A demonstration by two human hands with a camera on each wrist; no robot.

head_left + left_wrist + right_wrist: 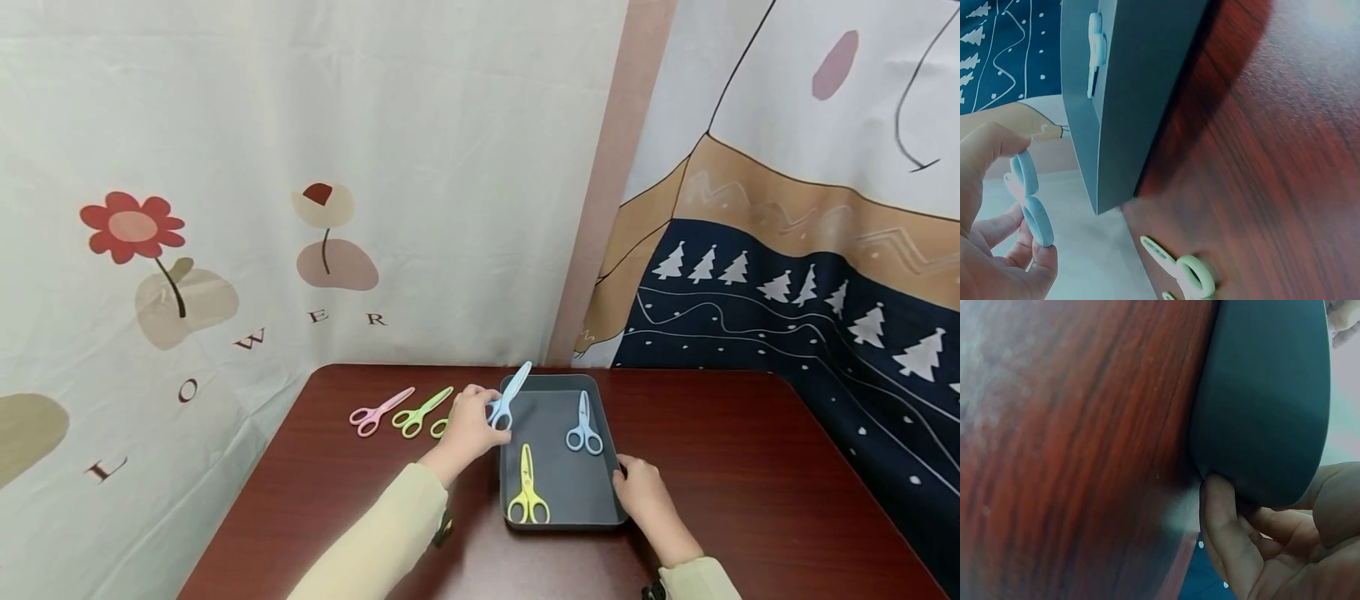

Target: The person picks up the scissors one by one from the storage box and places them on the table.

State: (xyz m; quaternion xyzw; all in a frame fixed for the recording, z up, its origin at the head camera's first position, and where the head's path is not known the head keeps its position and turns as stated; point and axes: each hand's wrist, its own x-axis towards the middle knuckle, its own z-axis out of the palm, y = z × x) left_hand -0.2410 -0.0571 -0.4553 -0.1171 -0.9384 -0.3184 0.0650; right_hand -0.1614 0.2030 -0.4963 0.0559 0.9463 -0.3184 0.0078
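Note:
My left hand (pixel 470 423) pinches a pair of light blue scissors (pixel 513 393) by the finger loops, blades pointing up and away, above the left edge of the grey tray (pixel 555 500). In the left wrist view, the thumb and fingers press on the outer sides of the blue loops (pixel 1037 222). With my right hand (pixel 647 492) I grip the right side of the tray; in the right wrist view a fingertip (pixel 1219 494) sits at its lower edge. Inside the tray lie another pair of blue scissors (pixel 584 429) and a yellow pair (pixel 528 492).
Left of the tray, pink scissors (pixel 380 412) and green scissors (pixel 422 412) lie on the dark red wooden table (pixel 750 467). Another green pair (pixel 438 428) is partly hidden behind my left hand. Printed curtains (pixel 465 167) hang behind the table.

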